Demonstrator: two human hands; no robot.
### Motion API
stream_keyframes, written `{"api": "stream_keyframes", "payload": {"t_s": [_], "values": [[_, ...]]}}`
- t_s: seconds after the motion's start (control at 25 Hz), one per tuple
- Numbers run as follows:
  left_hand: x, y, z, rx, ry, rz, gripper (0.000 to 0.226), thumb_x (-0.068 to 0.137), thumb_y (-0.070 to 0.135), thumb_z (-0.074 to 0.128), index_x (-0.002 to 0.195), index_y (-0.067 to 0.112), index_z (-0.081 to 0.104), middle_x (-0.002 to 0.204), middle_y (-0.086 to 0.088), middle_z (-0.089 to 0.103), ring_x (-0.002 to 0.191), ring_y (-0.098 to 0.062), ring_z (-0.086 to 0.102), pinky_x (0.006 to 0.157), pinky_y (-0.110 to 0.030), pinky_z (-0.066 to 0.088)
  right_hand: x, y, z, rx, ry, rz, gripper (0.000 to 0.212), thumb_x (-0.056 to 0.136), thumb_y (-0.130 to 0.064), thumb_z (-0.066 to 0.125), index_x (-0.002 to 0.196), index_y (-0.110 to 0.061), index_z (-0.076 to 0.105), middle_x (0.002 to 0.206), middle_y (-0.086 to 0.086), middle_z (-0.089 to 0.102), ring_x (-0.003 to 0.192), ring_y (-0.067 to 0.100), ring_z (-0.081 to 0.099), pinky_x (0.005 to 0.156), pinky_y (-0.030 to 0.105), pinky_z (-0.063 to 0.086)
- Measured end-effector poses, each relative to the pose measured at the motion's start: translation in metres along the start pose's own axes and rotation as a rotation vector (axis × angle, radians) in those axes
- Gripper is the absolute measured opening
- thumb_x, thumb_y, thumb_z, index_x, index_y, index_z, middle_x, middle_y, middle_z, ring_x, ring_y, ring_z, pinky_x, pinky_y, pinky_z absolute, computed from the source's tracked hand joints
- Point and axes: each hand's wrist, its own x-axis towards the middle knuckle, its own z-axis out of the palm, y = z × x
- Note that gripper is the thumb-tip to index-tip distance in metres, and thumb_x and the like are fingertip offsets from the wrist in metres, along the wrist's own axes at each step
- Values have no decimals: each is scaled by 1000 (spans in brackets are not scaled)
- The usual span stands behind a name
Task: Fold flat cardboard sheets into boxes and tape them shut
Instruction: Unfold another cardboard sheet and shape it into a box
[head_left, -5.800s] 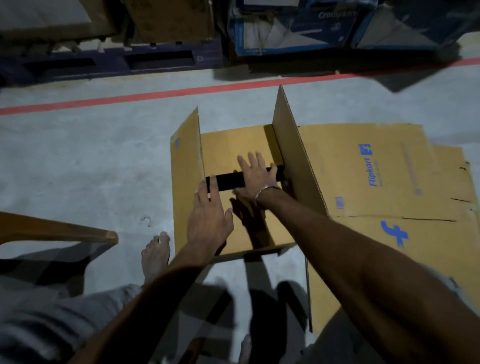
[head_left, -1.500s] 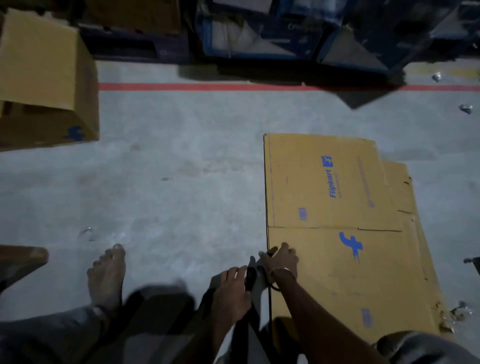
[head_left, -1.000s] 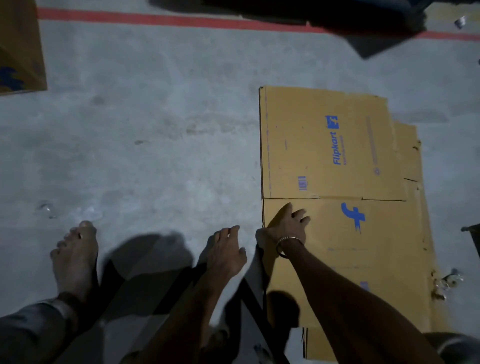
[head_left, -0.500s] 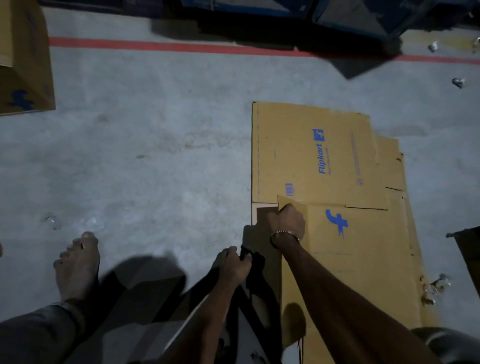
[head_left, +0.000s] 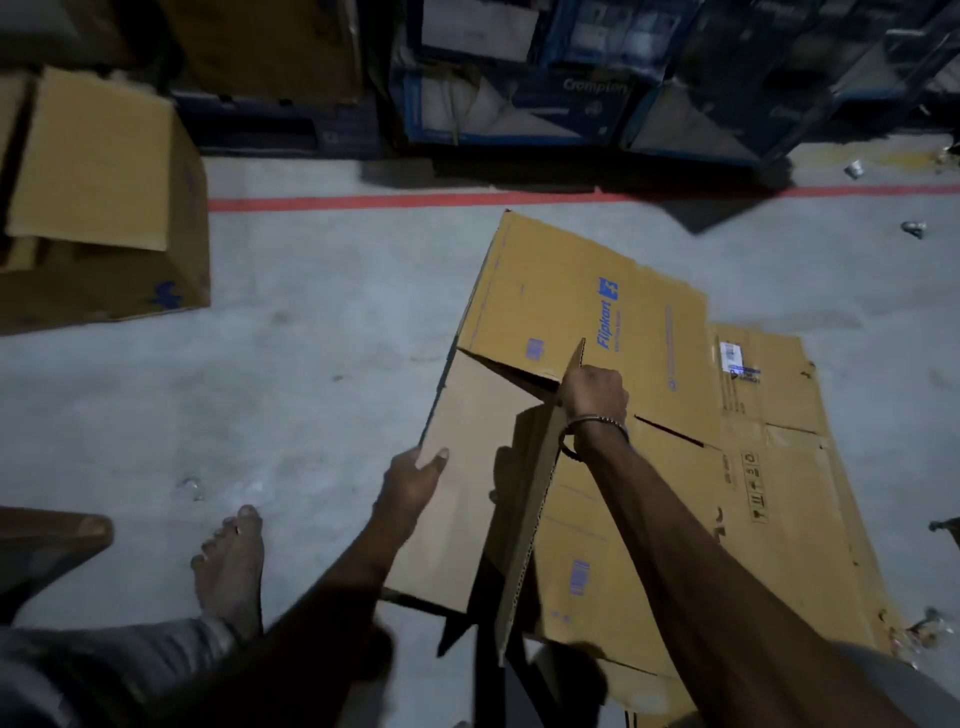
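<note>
Head view: your right hand (head_left: 592, 392) grips the raised flap (head_left: 535, 499) while your left hand (head_left: 415, 475) pinches the cardboard sheet (head_left: 550, 291) by its edge, lifting it off the floor stack (head_left: 769, 467), probably to pop it open.

A red floor line (head_left: 467, 198) crosses grey concrete before stacked blue cartons (head_left: 519, 104).

Grey concrete floor (head_left: 322, 332), dimly lit. A red floor line (head_left: 415, 200) runs across the far side. Beyond it: stacked blue cartons (head_left: 519, 88) and a dark pallet (head_left: 280, 130). Scattered debris lies right.
</note>
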Motion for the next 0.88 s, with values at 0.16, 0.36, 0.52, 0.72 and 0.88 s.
{"api": "stream_keyframes", "payload": {"t_s": [0.16,0.36,0.52,0.72,0.88], "values": [[-50,84,-93,7,220,143,58,84,61,68,124,20,74,116,-2,76,106,-27,72,92,-35,57,-38,-58,-26,192,-148,-90,18,84,-8,57,72,-17,66,78,5,63,78,33,57,62,36,45],[-100,146,-202,25,395,222,43,94,48,69,122,15,74,120,-13,74,112,-37,67,89,-34,49,-88,-109,-65,339,-185,-251,13,69,-8,64,81,-11,68,76,3,68,75,29,64,66,49,60],[-155,184,-284,-102,537,284,42,98,37,68,122,2,72,126,-19,70,116,-42,64,98,-42,49,-133,-118,-109,488,-147,-267,34,69,-6,68,102,-15,65,91,11,72,84,34,72,63,48,64],[-182,202,-328,-153,540,314,34,105,25,59,91,-4,68,93,-31,60,87,-40,60,78,-35,36,-154,-79,-134,568,-142,-117,68,70,-3,77,129,-23,52,100,18,70,78,34,76,64,47,64],[-185,181,-323,5,516,323,24,103,21,58,97,3,73,104,-27,72,92,-38,64,83,-42,49,-166,-54,-142,234,-229,-59,7,81,-3,77,86,1,75,80,18,76,72,29,76,63,42,65]]}}
